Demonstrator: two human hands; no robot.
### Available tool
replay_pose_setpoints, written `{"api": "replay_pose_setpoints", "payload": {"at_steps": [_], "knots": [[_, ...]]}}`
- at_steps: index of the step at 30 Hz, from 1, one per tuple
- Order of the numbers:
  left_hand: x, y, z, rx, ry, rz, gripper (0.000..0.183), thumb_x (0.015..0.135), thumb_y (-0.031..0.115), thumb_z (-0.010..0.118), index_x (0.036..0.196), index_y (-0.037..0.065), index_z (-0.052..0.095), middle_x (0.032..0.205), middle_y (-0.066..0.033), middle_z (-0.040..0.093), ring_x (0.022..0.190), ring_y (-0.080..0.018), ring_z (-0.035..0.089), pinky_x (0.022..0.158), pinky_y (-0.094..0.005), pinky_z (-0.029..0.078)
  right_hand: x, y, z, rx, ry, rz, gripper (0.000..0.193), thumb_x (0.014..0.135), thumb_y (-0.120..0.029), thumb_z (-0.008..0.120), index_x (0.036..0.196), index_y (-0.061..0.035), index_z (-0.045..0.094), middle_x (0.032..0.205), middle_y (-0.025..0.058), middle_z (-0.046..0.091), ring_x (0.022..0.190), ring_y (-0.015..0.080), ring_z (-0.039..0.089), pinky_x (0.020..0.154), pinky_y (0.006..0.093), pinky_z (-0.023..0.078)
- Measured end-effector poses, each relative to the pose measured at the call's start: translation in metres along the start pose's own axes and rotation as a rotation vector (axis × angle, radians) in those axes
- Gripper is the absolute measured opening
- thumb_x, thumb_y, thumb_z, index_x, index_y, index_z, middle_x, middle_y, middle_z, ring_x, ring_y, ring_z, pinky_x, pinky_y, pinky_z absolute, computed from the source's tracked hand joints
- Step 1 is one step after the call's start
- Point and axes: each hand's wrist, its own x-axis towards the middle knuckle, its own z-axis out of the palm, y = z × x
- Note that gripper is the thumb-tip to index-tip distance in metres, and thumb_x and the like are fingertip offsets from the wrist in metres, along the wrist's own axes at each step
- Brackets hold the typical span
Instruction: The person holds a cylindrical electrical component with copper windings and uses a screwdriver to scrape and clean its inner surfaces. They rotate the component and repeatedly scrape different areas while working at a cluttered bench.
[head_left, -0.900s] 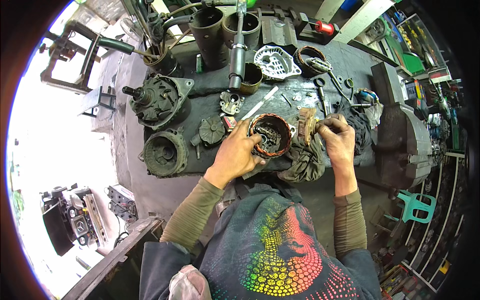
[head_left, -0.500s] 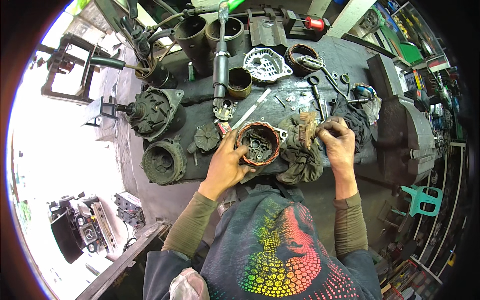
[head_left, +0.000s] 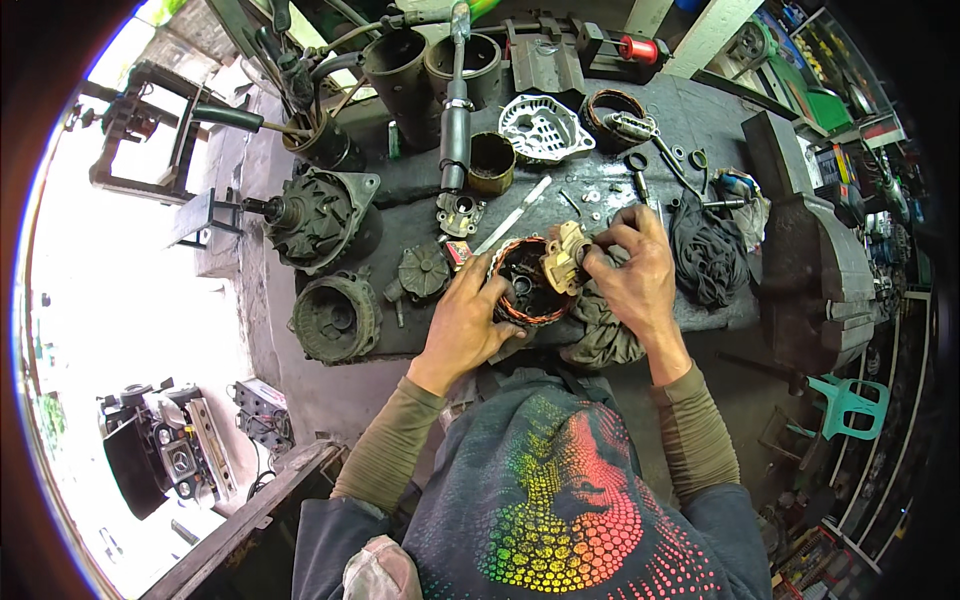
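Head view: left hand (head_left: 463, 322) has its fingers wrapped on the near-left rim of the copper-wound stator housing (head_left: 533, 306), probably to steady it. Right hand (head_left: 640, 272) has its fingers closed in a pinch on a tan ribbed plate (head_left: 566, 258), likely gripped at one side so its broad face stays clear. Plate sits over the housing's right rim; can't tell if they touch. Housing is on the tabletop (head_left: 405, 222) near edge, mouth up, within easy reach. Grey rag (head_left: 610, 338) bunched beside it on the right. Looks: orange-copper winding ring, dark grimy inside, some metal fittings at the bottom; plate dull tan, uneven, worn.
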Motion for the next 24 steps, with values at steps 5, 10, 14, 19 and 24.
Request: {"api": "replay_pose_setpoints", "payload": {"at_steps": [5, 10, 14, 19, 24], "knots": [[0.003, 0.002, 0.003, -0.024, 0.06, -0.004, 0.072, 0.062, 0.023, 0.103, 0.119, 0.004, 0.062, 0.152, -0.0266, 0.059, 0.146, -0.0477, 0.053, 0.122, -0.0525, 0.045, 0.005, -0.005, -0.004, -0.137, -0.05, -0.115, 0.019, 0.075, -0.014, 0.081, 0.086, 0.0015, 0.077, 0.104, 0.0128, 0.063, 0.101, 0.034, 0.062, 0.088, 0.047, 0.052], [0.005, 0.004, 0.006, -0.109, 0.104, -0.043, 0.091, 0.061, 0.021, 0.104, 0.137, 0.004, 0.056, 0.142, -0.0192, 0.065, 0.136, -0.0429, 0.061, 0.115, -0.0492, 0.051, 0.009, -0.015, 0.008, -0.346, -0.204, -0.252, 0.02, 0.072, -0.019, 0.083, 0.083, -0.0031, 0.079, 0.105, 0.0125, 0.064, 0.105, 0.0329, 0.062, 0.089, 0.047, 0.049], [0.004, 0.005, 0.007, -0.117, 0.116, -0.042, 0.104, 0.061, 0.023, 0.104, 0.148, 0.002, 0.051, 0.145, -0.0212, 0.064, 0.137, -0.0423, 0.062, 0.115, -0.0477, 0.051, 0.012, -0.021, 0.024, -0.389, -0.254, -0.341, 0.016, 0.073, -0.018, 0.08, 0.081, -0.0035, 0.081, 0.106, 0.0122, 0.065, 0.108, 0.0311, 0.063, 0.093, 0.0448, 0.049], [0.002, 0.006, 0.006, -0.071, 0.114, -0.034, 0.11, 0.063, 0.023, 0.104, 0.154, -0.001, 0.047, 0.15, -0.0225, 0.062, 0.14, -0.0423, 0.06, 0.118, -0.0479, 0.05, 0.013, -0.019, 0.045, -0.428, -0.305, -0.385, 0.014, 0.076, -0.015, 0.078, 0.082, -0.0039, 0.082, 0.115, 0.0129, 0.068, 0.112, 0.0318, 0.064, 0.097, 0.0449, 0.049], [-0.001, 0.003, 0.01, -0.058, 0.133, -0.01, 0.111, 0.061, 0.021, 0.104, 0.155, 0.001, 0.048, 0.151, -0.0205, 0.061, 0.142, -0.0413, 0.06, 0.119, -0.0484, 0.05, 0.011, -0.008, 0.059, -0.375, -0.343, -0.34, 0.014, 0.078, -0.016, 0.078, 0.083, -0.0037, 0.082, 0.118, 0.0119, 0.069, 0.115, 0.0318, 0.064, 0.098, 0.0461, 0.049]]}}
